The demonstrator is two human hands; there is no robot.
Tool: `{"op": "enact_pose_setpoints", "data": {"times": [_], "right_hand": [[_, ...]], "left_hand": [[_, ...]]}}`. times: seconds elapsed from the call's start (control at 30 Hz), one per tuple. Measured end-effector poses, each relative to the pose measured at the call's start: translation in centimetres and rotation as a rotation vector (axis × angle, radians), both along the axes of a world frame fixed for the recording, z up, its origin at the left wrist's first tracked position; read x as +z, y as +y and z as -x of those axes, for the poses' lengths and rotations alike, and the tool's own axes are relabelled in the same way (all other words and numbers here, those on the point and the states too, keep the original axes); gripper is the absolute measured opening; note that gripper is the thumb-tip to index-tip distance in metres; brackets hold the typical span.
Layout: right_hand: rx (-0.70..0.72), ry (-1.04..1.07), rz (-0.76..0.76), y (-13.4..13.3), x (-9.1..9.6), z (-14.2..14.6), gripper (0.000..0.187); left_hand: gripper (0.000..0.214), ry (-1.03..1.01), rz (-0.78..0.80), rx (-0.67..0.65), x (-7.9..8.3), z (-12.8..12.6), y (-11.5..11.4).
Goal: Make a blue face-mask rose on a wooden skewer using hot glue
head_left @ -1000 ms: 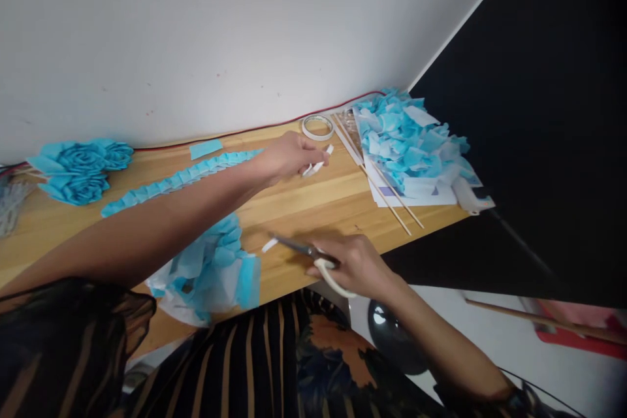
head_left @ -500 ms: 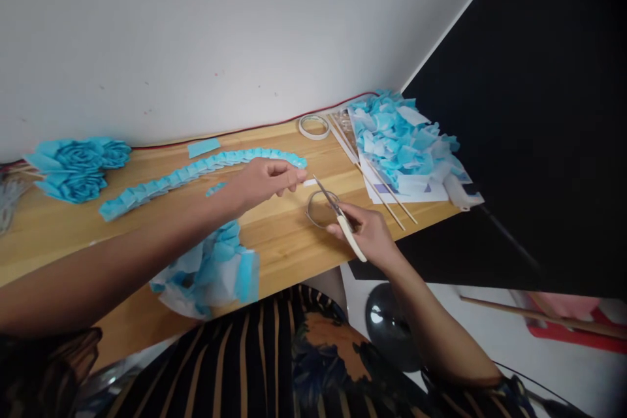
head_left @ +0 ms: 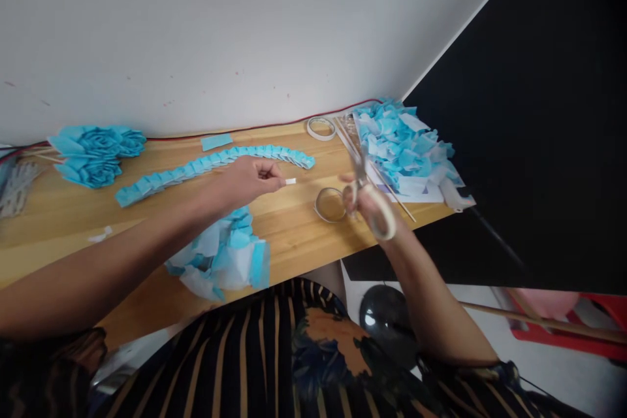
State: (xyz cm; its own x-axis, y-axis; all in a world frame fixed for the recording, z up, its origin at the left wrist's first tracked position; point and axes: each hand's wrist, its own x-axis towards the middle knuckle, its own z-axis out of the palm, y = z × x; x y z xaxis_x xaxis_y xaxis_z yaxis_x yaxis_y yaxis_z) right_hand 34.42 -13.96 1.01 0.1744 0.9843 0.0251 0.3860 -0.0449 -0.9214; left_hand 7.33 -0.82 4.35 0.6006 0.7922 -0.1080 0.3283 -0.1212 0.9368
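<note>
My left hand (head_left: 255, 176) pinches a short white strip (head_left: 290, 181), which juts out from the fingertips toward the right. In my right hand (head_left: 365, 199) is a pair of scissors (head_left: 382, 212) with pale handles, blurred by motion, blades pointing up and away. A thin ring-shaped coil (head_left: 316, 209) lies on the wooden table just left of that hand. Behind my left hand runs a long curved row of folded blue paper pieces (head_left: 181, 173). Below my left forearm sits a heap of blue and whitish paper pieces (head_left: 230, 251).
A tape roll (head_left: 321, 129) lies near the wall, beside thin wooden sticks (head_left: 394, 192). Many blue paper pieces (head_left: 401, 144) are heaped at the right. Finished-looking blue paper flowers (head_left: 98, 153) lie far left. A small blue rectangle (head_left: 216, 142) rests behind the row.
The scissors have swung away from the white strip, up and to the right, with my right hand. My left hand has shifted slightly left, still pinching the strip.
</note>
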Motion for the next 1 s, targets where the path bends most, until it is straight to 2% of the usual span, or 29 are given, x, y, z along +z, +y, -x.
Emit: {"op": "enact_pose_setpoints", "data": {"times": [0.03,0.07,0.13,0.2,0.27,0.37,0.4,0.47,0.5,0.57,0.67,0.77,0.87,1.0], "right_hand": [[-0.083,0.061,-0.017,0.1,0.1,-0.6,0.066],[-0.151,0.034,-0.018,0.2,0.2,-1.3,0.066],[-0.222,-0.218,0.051,0.4,0.1,-2.4,0.068],[-0.218,-0.525,0.114,0.8,-0.3,-3.2,0.079],[-0.177,-0.723,0.162,1.4,-1.0,-3.6,0.082],[-0.099,-0.893,0.214,2.2,-1.2,-3.0,0.059],[-0.084,-0.948,0.178,2.4,-1.0,-2.4,0.049],[-0.084,-1.009,-0.020,2.8,0.0,-0.3,0.034],[-0.081,-0.968,-0.142,3.0,0.6,1.1,0.032],[-0.027,-0.738,-0.310,3.7,1.7,4.3,0.028],[0.140,-0.249,-0.242,5.4,2.6,9.1,0.020],[0.198,0.040,-0.189,7.1,2.7,12.2,0.020],[0.197,0.101,-0.209,8.3,2.8,13.9,0.015],[0.142,0.083,-0.321,9.4,3.0,14.9,0.012]], "left_hand": [[0.018,0.006,0.008,0.029,0.2,0.9,0.1],[0.018,0.002,0.018,0.062,0.4,1.9,0.2],[0.020,-0.040,0.035,0.123,0.8,3.8,0.4],[0.022,-0.116,0.030,0.176,1.1,5.4,0.5],[0.024,-0.176,0.017,0.202,1.2,6.4,0.4],[0.028,-0.178,0.012,0.194,0.8,7.0,-0.1],[0.029,-0.162,0.018,0.188,0.7,7.0,-0.3],[0.028,-0.132,0.039,0.173,0.4,7.0,-0.7],[0.028,-0.124,0.048,0.165,0.3,6.9,-0.8],[0.027,-0.120,0.054,0.145,0.1,6.6,-1.1],[0.026,-0.136,0.050,0.139,0.0,6.3,-1.2],[0.026,-0.166,0.067,0.142,-0.1,6.4,-1.0],[0.026,-0.201,0.068,0.153,-0.3,6.8,-0.6],[0.030,-0.261,0.067,0.136,-0.4,7.6,0.1]]}}
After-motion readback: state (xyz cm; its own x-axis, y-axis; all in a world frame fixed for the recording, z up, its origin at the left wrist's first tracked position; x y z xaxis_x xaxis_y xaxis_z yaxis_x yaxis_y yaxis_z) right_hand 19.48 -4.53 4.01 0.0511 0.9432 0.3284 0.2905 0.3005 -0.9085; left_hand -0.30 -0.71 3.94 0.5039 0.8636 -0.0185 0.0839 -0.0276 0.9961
